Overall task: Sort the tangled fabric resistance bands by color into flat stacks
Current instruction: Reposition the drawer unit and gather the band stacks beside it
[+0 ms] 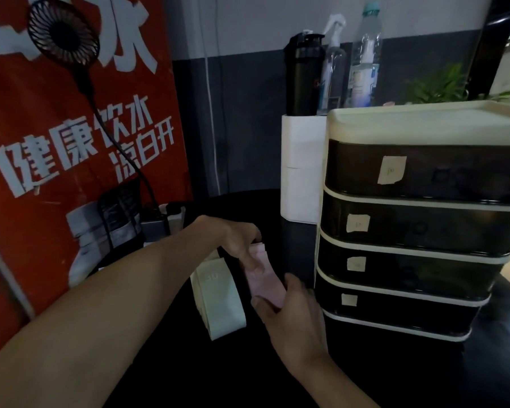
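— Two colours, as far as I could see, lay on the dark counter (165, 363). How far had the sorting got?

— Well along, I judged. The drawer unit (409, 231) stood toward the counter's right edge, and just left of it were both piles.

— Which first?

— The cream stack (221, 301), the bigger one, lay flat and squared, nearer the counter's left edge.

— And the pink?

— The pink stack (267, 282) sat between the cream stack and the drawers, just beside both, with layers showing at its far end.

— Hands?

— The left hand (237, 241) pinched the far end of the pink bands, fingers curled over them. The right hand (295, 316) held the near end, thumb on top, fingers curled at its edge.

— Anything tangled left?

— No loose bands showed in view. What seemed left was pressing the pink pile flat and letting go.
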The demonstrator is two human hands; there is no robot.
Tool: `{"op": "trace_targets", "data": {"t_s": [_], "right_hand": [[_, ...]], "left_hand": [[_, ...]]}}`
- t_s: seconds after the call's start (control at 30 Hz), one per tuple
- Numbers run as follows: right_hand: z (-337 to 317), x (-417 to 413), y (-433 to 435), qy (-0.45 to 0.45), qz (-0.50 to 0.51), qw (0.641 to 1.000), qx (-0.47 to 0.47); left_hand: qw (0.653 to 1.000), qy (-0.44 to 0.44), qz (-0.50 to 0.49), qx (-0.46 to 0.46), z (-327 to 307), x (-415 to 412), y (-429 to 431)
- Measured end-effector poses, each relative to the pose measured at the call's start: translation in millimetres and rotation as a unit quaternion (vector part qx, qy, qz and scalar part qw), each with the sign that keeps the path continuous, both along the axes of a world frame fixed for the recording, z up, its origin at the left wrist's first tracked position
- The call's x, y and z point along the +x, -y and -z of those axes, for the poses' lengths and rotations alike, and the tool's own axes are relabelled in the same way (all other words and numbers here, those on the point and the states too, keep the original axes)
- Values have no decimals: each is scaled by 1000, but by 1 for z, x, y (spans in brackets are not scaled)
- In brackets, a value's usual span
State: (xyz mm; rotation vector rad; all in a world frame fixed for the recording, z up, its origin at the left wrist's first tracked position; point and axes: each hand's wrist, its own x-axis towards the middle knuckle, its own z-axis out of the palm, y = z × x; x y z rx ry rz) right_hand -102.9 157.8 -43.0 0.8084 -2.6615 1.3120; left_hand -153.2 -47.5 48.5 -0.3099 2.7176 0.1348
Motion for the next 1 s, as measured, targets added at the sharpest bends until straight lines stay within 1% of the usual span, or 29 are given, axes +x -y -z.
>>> {"op": "trace_targets", "data": {"t_s": [0.07,0.17,0.37,0.43,0.53,0.63,0.7,0.73,0.8,0.83,0.87,0.93,1.0], "right_hand": [[0,1,-1,4,-1,1000,0],[-1,1,0,0,5,1000,5],[-2,1,0,7,5,1000,4],[-2,1,-1,10,6,1000,0],[-1,1,0,21,3,1000,-18],[-4,2,-2,39,-14,999,-35],[-10,4,-7,74,-42,993,-82],[-14,6,-11,109,-65,984,-124],[-22,12,-20,181,-115,954,-209],[-26,16,-25,202,-130,941,-237],[-30,20,-31,206,-138,935,-253],[-40,28,-47,180,-142,937,-263],[-51,35,-72,156,-143,942,-260]], "left_hand": [[1000,-11,2,3,4,0,3],[999,-31,-8,32,7,2,7],[998,-47,-14,45,1,5,-6],[996,-67,-9,62,-3,9,-9],[988,-121,9,100,-16,22,-16],[974,-182,41,131,-40,47,-30],[962,-220,67,147,-58,69,-43],[956,-241,78,150,-66,81,-49],[945,-277,82,156,-78,106,-61],[938,-297,80,160,-83,118,-65],[930,-319,76,166,-87,130,-71],[908,-369,62,189,-90,152,-82],[880,-408,37,240,-84,171,-98]]}}
